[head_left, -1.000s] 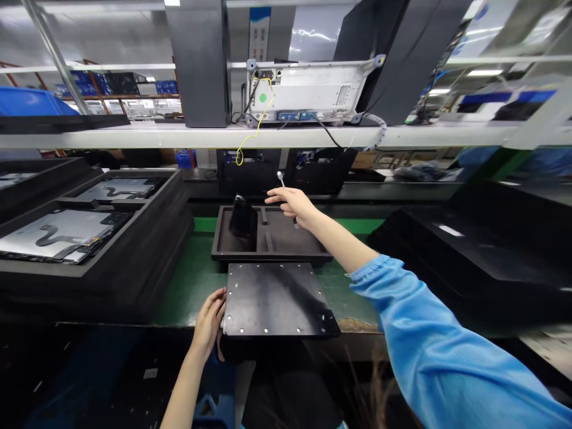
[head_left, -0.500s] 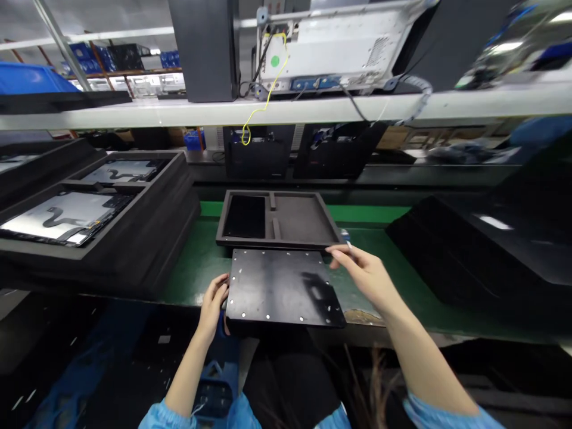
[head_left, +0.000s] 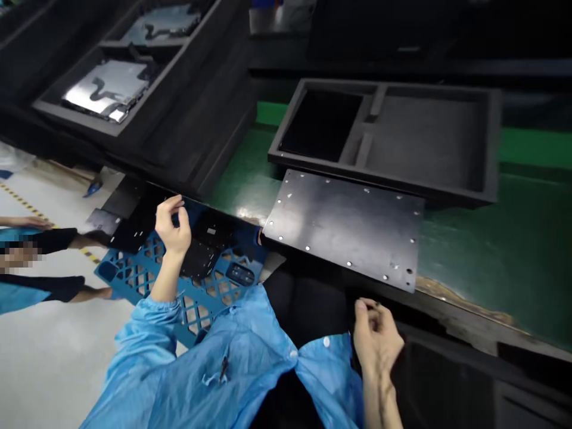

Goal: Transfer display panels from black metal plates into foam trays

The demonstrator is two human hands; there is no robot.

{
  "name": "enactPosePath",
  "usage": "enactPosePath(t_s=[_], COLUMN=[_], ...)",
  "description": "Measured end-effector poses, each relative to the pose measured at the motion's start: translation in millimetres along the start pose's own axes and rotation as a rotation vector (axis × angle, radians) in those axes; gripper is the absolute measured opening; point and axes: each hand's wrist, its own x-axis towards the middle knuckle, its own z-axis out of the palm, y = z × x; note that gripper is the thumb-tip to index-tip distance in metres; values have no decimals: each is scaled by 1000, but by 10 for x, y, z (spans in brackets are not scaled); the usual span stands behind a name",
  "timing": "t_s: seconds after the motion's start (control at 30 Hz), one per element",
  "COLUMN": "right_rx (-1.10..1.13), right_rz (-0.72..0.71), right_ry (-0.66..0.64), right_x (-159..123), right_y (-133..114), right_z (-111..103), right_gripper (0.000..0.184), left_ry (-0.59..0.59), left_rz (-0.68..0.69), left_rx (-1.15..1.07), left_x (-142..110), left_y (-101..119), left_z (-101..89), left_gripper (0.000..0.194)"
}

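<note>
A black metal plate (head_left: 344, 226) with small rivets along its edges lies on the green bench, its near edge over the bench front. Neither hand touches it. My left hand (head_left: 172, 225) hovers low on the left above black flat parts (head_left: 201, 238) lying on a blue lattice pallet (head_left: 210, 292); its fingers are loosely curled and apart, with nothing in them. My right hand (head_left: 375, 336) is down by my lap beneath the bench edge, fingers pinched together on something small that I cannot make out.
A black foam tray (head_left: 487, 149) with two recesses sits behind the plate. Stacked black trays (head_left: 187, 119) holding grey panels (head_left: 105, 89) stand at the left. Another person's arms and sleeves (head_left: 27, 262) show at the far left above the pale floor.
My view has swung down and to the left. My left hand has left the plate's corner and moved over the blue pallet. My right hand has dropped from the plate's far corner to my lap.
</note>
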Motion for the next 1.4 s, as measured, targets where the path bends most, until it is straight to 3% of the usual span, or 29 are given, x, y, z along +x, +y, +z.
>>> enactPosePath(t_s=[0.07, 0.17, 0.23, 0.33, 0.4, 0.5, 0.67, 0.93, 1.23, 1.4], right_rx=[-19, -168, -260, -304, -301, -282, -228, -241, -271, -166], right_rz=[-36, -132, -150, -129, -115, -101, -104, -122, -76, -64], right_ry=[-99, -205, -203, -206, -193, -137, -34, 22, 25, 10], right_x=[-2, 43, 91, 173, 215, 246, 282, 391, 387, 344], right_y=[50, 104, 124, 145, 158, 173, 208, 254, 259, 241], right_z=[126, 293, 368, 438, 477, 545, 676, 771, 790, 793], right_gripper=[69, 74, 74, 70, 67, 62, 52, 46, 50, 45], left_ry=[-173, -373, -486, -633, -716, -805, -812, -766, -777, -808], left_rz=[-192, -337, -442, -668, -806, -917, -905, -805, -734, -657], left_rx=[169, 268, 330, 451, 522, 599, 708, 813, 907, 888], left_x=[-341, -936, -1326, -1835, -2095, -2362, -2592, -2810, -3077, -3064], left_y=[-376, -850, -1100, -1433, -1635, -1858, -1932, -2117, -2425, -2436], left_z=[169, 406, 519, 651, 755, 959, 1233, 1356, 1302, 1195], left_gripper=[47, 49, 54, 89, 110, 122, 106, 91, 89, 91])
